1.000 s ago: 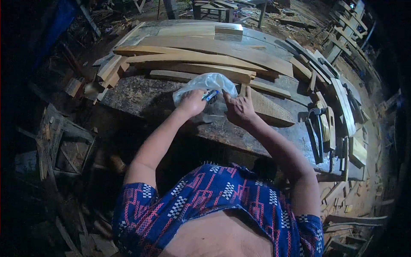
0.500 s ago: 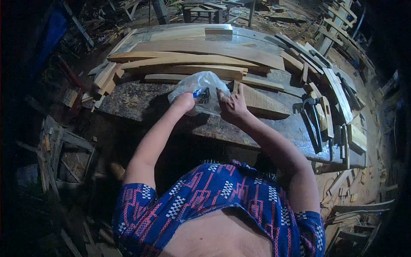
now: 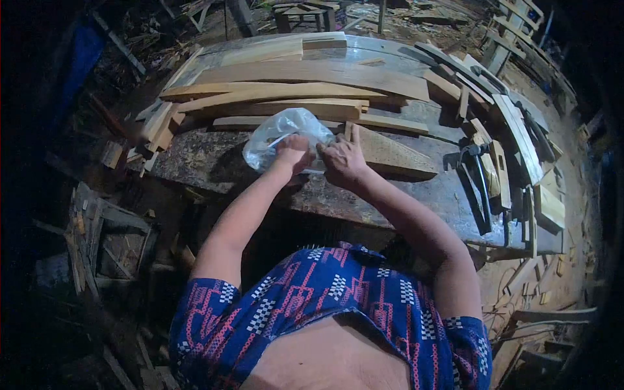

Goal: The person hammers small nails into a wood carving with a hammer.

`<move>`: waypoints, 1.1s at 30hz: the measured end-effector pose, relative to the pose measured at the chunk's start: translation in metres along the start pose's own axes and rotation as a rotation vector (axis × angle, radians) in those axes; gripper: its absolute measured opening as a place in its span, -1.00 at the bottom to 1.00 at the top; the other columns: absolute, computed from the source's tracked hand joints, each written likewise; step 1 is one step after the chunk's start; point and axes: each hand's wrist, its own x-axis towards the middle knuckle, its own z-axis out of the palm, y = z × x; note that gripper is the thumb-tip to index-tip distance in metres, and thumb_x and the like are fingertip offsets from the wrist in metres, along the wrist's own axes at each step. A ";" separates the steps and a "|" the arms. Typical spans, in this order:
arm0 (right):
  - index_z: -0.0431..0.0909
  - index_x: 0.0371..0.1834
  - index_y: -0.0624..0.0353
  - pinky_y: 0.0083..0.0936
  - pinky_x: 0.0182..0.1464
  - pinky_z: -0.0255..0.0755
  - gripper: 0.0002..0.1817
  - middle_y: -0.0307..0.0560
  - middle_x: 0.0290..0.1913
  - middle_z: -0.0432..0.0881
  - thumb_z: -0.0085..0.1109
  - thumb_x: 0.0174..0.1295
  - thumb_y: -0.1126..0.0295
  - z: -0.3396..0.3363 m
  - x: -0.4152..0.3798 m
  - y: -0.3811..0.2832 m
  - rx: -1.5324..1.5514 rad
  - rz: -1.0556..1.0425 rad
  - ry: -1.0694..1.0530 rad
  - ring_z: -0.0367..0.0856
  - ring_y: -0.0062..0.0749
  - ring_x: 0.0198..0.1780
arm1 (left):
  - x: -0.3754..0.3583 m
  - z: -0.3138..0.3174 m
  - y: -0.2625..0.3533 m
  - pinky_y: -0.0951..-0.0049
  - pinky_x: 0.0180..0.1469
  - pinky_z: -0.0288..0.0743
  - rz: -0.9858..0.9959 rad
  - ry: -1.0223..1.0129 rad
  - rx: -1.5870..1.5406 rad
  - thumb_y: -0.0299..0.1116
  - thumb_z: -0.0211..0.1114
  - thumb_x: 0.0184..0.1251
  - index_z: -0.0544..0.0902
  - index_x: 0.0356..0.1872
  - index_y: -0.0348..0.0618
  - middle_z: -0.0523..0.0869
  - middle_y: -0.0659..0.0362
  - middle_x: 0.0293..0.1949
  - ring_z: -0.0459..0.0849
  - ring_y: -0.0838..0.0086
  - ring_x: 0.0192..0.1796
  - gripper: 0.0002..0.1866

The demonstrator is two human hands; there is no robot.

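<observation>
A clear, crumpled plastic bag (image 3: pixel 263 140) lies on the near part of the worktable. My left hand (image 3: pixel 296 151) is at the bag's middle with its fingers curled; what they hold, if anything, is hidden. At the bag's right edge is my right hand (image 3: pixel 342 159), its thumb and some fingers closed on the plastic and one finger pointing away from me. Just right of that hand lies a wedge-shaped wooden board (image 3: pixel 393 153).
Long curved boards (image 3: pixel 312 73) lie across the worktable (image 3: pixel 201 156) beyond the bag. On the right are a hammer (image 3: pixel 473 151), more wood pieces (image 3: pixel 513 133) and dark tools. Scrap wood (image 3: pixel 97 234) stands on the ground at the left.
My left hand has moved right and further into the bag, and the blue and dark contents seen before are now hidden. The view has shifted slightly.
</observation>
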 end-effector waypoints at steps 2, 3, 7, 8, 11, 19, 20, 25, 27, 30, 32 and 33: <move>0.45 0.05 0.03 0.39 0.27 -0.32 -0.52 -0.03 -0.22 0.58 0.07 -0.07 0.36 -0.004 -0.008 0.000 0.029 -0.011 0.004 0.45 -0.06 0.06 | 0.018 0.024 -0.010 0.16 -0.07 0.51 -0.110 -0.003 -0.121 -0.28 0.06 0.15 0.66 -0.32 -0.18 0.66 -0.08 -0.22 0.65 0.11 -0.11 -0.74; 0.48 -0.03 0.03 0.41 0.27 -0.33 -0.57 -0.03 -0.24 0.58 0.08 -0.08 0.34 -0.008 -0.008 0.000 -0.014 0.007 -0.093 0.46 -0.08 0.05 | 0.019 0.029 -0.008 0.14 -0.06 0.51 -0.098 -0.005 -0.072 -0.33 0.01 0.17 0.68 -0.32 -0.18 0.68 -0.04 -0.22 0.65 0.13 -0.10 -0.73; 0.50 -0.08 0.03 0.43 0.25 -0.32 -0.60 -0.05 -0.23 0.58 0.07 -0.09 0.35 0.009 -0.013 -0.003 0.052 -0.040 0.145 0.46 -0.12 0.06 | 0.028 0.040 -0.012 0.14 0.07 0.45 -0.108 0.184 0.004 -0.16 0.00 0.21 0.49 0.11 -0.14 0.47 -0.04 0.16 0.52 0.13 0.13 -0.53; 0.50 -0.07 0.04 0.44 0.25 -0.30 -0.59 -0.06 -0.21 0.58 0.06 -0.09 0.34 0.012 -0.014 -0.002 0.080 -0.037 0.121 0.46 -0.11 0.06 | 0.031 0.040 -0.013 0.14 0.07 0.45 -0.082 0.185 -0.007 -0.16 0.00 0.21 0.49 0.11 -0.14 0.47 -0.04 0.16 0.52 0.13 0.13 -0.53; 0.47 0.00 0.05 0.45 0.25 -0.30 -0.54 -0.07 -0.14 0.57 0.07 -0.08 0.32 0.014 -0.012 -0.005 0.047 0.003 -0.069 0.40 -0.09 0.14 | 0.033 0.027 -0.002 0.13 0.27 0.25 -0.084 0.079 0.068 -0.04 0.00 0.21 0.28 0.29 -0.09 0.21 -0.04 0.34 0.26 0.11 0.33 -0.37; 0.46 0.00 0.07 0.43 0.27 -0.39 -0.56 -0.01 -0.13 0.56 0.06 -0.04 0.30 0.025 -0.022 -0.011 0.027 0.008 -0.015 0.33 -0.02 0.17 | 0.021 0.027 0.001 0.16 0.40 0.01 -0.155 0.065 0.082 -0.10 0.06 0.21 0.19 0.34 -0.04 0.10 -0.02 0.39 0.09 0.12 0.41 -0.34; 0.49 -0.07 0.08 0.42 0.27 -0.39 -0.62 -0.04 -0.17 0.58 0.05 -0.03 0.30 0.027 -0.023 -0.011 0.033 0.001 -0.016 0.36 -0.02 0.14 | 0.020 0.025 0.003 0.16 0.40 0.01 -0.149 0.060 0.081 -0.10 0.06 0.21 0.19 0.34 -0.04 0.10 -0.02 0.39 0.09 0.12 0.41 -0.34; 0.51 -0.14 0.10 0.45 0.26 -0.39 -0.66 -0.03 -0.19 0.58 0.05 -0.03 0.30 0.028 -0.030 -0.007 0.069 -0.012 0.045 0.37 -0.03 0.13 | 0.024 0.024 -0.003 0.23 0.33 0.18 -0.224 -0.123 0.062 -0.15 0.16 0.11 0.33 0.25 -0.06 0.31 -0.03 0.29 0.27 0.13 0.33 -0.38; 0.50 -0.12 0.13 0.45 0.26 -0.38 -0.65 0.02 -0.14 0.57 0.05 -0.03 0.30 0.035 -0.034 -0.005 0.023 -0.018 0.095 0.35 -0.02 0.16 | 0.027 0.019 -0.002 0.24 0.29 0.23 -0.173 -0.194 0.090 -0.20 0.17 0.08 0.37 0.21 -0.09 0.36 -0.06 0.24 0.32 0.12 0.29 -0.41; 0.50 -0.12 0.18 0.44 0.27 -0.36 -0.63 0.07 -0.08 0.54 0.05 -0.03 0.32 0.032 -0.036 -0.007 -0.080 -0.008 0.082 0.33 0.00 0.19 | 0.045 0.021 -0.017 0.27 0.24 0.30 -0.077 -0.361 0.195 -0.30 0.20 0.01 0.45 0.13 -0.13 0.43 -0.10 0.18 0.40 0.13 0.23 -0.45; 0.57 -0.23 0.19 0.42 0.27 -0.33 -0.69 0.08 -0.14 0.55 -0.01 0.03 0.27 0.038 -0.038 -0.002 -0.080 -0.020 0.045 0.37 0.02 0.12 | 0.045 0.024 -0.022 0.25 0.20 0.33 -0.084 -0.277 0.165 -0.32 0.22 -0.04 0.52 0.06 -0.15 0.52 -0.10 0.09 0.48 0.16 0.16 -0.48; 0.56 -0.26 0.19 0.41 0.27 -0.32 -0.71 0.08 -0.15 0.54 -0.01 0.03 0.27 0.045 -0.042 0.002 -0.040 -0.058 0.144 0.38 0.02 0.10 | 0.047 0.025 -0.022 0.25 0.20 0.33 -0.092 -0.280 0.162 -0.32 0.22 -0.04 0.52 0.06 -0.15 0.52 -0.10 0.09 0.48 0.16 0.16 -0.48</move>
